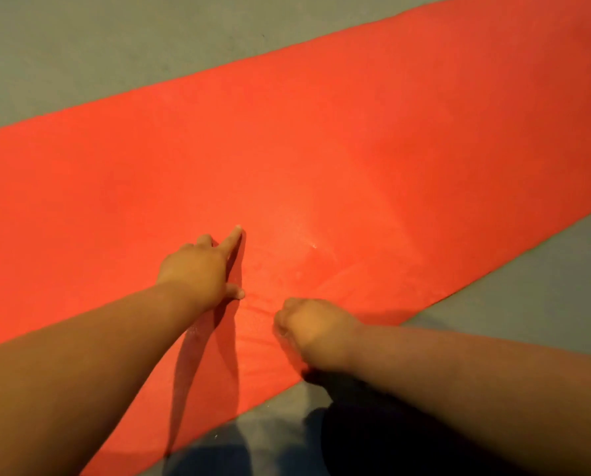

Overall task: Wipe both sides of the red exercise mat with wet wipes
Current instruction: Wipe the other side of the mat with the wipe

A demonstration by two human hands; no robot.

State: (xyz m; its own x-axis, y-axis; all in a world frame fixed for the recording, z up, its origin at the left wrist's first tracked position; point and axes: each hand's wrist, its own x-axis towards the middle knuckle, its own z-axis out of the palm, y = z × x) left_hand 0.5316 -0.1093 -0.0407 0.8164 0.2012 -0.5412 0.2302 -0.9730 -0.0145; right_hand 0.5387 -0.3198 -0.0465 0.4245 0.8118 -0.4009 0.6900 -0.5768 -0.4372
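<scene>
The red exercise mat [321,149] lies unrolled on the floor, running diagonally from lower left to upper right. My left hand [201,269] rests on the mat near its middle, with the index finger stretched forward and the thumb out to the side. My right hand [314,333] is curled into a fist, knuckles down on the mat close to its near edge. Whatever may be inside that fist is hidden, and no wet wipe shows. The mat is creased between the two hands, and a faint damp sheen lies just beyond them.
Grey floor [115,46] surrounds the mat on both long sides. A dark shape, likely my own leg or clothing [373,434], sits at the bottom centre beside the mat's near edge.
</scene>
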